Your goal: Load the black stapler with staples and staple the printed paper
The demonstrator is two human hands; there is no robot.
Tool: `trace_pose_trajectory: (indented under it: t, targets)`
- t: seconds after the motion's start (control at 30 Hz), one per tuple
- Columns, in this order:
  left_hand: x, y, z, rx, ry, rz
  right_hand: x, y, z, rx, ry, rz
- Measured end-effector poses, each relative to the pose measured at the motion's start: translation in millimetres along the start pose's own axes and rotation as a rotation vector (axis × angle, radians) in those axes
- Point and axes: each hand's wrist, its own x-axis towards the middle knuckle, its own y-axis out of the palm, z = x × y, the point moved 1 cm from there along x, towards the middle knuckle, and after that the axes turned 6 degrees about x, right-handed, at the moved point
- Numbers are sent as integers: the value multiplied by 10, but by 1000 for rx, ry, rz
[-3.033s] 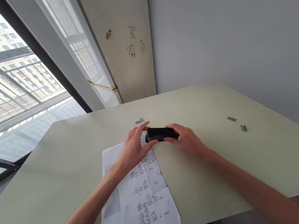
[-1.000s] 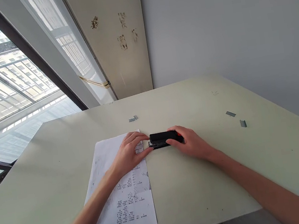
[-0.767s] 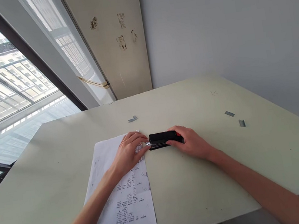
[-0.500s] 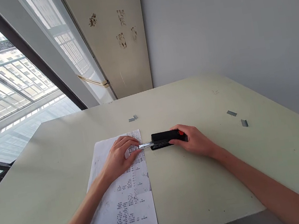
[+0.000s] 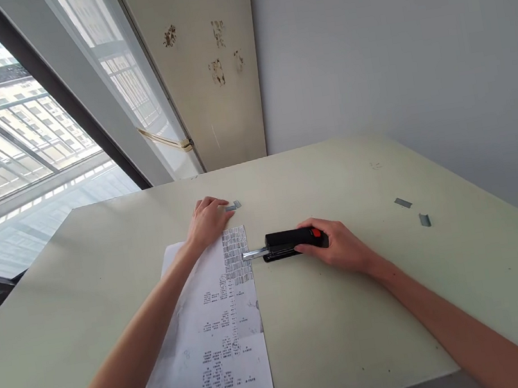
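Note:
A black stapler (image 5: 289, 242) with a red button lies on the pale green table (image 5: 103, 256), its metal staple tray pulled out toward the left. My right hand (image 5: 340, 248) grips the stapler's rear end. My left hand (image 5: 208, 218) reaches past the printed paper sheets (image 5: 216, 330), fingers curled down at a small strip of staples (image 5: 232, 206) on the table. I cannot see whether the fingertips pinch the strip.
Two more staple strips (image 5: 412, 210) lie at the right of the table. A grey wall stands behind the table, and a large window with a dark frame (image 5: 54, 95) fills the left side.
The stapler's metal tray slid out to the left. My left hand left the paper and moved forward to the staple strip. My right hand stayed on the stapler.

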Motion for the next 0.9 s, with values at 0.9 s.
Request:
trace_pose_trajectory:
  t: [0.9]
  targets:
    - [-1073,-326,-624,-312,86,30,-29,-7,96,-28,76,32]
